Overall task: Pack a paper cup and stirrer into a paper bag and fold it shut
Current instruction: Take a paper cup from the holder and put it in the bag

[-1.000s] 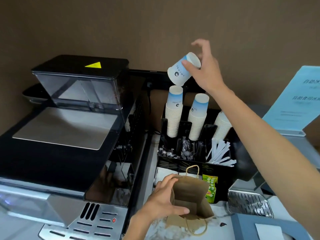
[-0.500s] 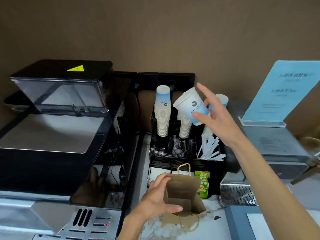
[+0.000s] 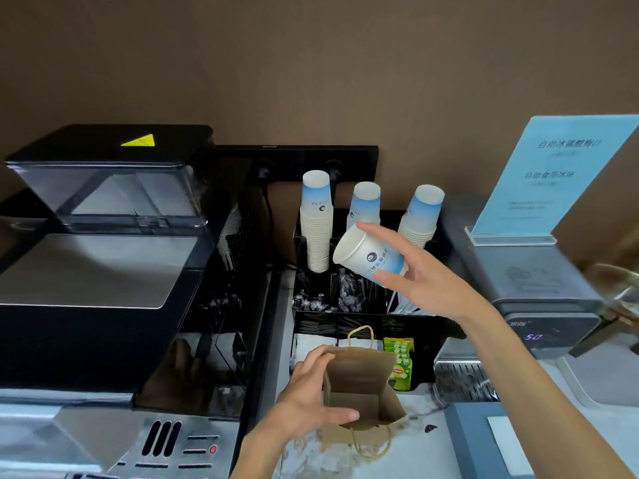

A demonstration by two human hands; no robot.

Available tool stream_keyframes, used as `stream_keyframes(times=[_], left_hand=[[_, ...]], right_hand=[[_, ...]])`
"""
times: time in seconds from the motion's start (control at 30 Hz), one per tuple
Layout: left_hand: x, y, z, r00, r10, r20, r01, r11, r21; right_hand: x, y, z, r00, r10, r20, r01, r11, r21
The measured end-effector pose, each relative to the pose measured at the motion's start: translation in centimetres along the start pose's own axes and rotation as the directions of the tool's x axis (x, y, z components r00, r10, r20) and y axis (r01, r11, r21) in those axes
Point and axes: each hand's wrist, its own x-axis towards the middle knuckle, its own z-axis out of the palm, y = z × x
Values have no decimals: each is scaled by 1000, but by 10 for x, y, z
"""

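A paper cup [image 3: 371, 258] is gripped in the right hand [image 3: 425, 281], tilted with its mouth toward the left, above the black organiser [image 3: 428, 326]. The paper bag [image 3: 363, 388] is held open by the left hand [image 3: 311, 399] (mouth upward), below and nearer the body, so the cup must be lowered toward it.

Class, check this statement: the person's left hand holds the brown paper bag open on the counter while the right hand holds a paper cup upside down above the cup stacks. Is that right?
Not quite. In the head view the right hand holds the paper cup tilted on its side, mouth facing left, in front of the cup stacks, not upside down. The left hand does hold the paper bag open.
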Motion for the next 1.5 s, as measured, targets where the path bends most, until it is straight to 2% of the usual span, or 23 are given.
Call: stream_keyframes(times=[0.2,0.3,0.47,0.57,0.67,0.73,0.83,0.93,1.07,1.13,1.23,1.37,1.47,1.5], left_hand=[[-1,-3,0,999,-32,-6,32,999,23],[-1,-4,0,1000,-3,-19,3,1000,15],[-1,-6,1,999,8,-37,-7,999,51],[-2,-7,1,999,16,-38,-13,998,64],[-2,-7,2,999,7,-32,-5,997,71],[-2,-7,3,1000,4,-24,-3,997,71],[-3,-4,3,1000,4,-10,-4,999,53],[-6,-2,3,1000,10,19,-11,999,41],[-7,0,4,999,22,34,-23,999,34],[-7,1,5,999,14,45,-15,999,34],[-5,1,8,998,-2,61,-2,998,57],[-1,-1,9,998,-31,62,25,996,91],[1,-3,9,994,-43,96,36,996,77],[2,-4,9,993,-44,107,37,997,65]], right_hand=[[-15,-12,9,991,103,-83,-94,991,99],[-31,-17,15,988,147,-40,-148,988,-34],[-62,-11,40,989,145,37,-145,989,-6],[-75,-5,54,982,179,66,-171,979,-112],[-80,3,65,946,312,86,-273,913,-304],[-81,8,72,912,379,157,-290,867,-405],[-76,16,87,886,358,295,-154,826,-542],[-68,30,104,869,346,353,-57,780,-624],[-55,46,125,764,484,427,-19,678,-735],[-47,51,133,705,570,422,-61,642,-764],[-31,57,145,564,727,392,-143,553,-821],[-19,59,164,400,805,439,26,469,-883],[-17,54,175,366,807,463,116,454,-884],[-14,41,186,335,818,468,205,421,-884]])
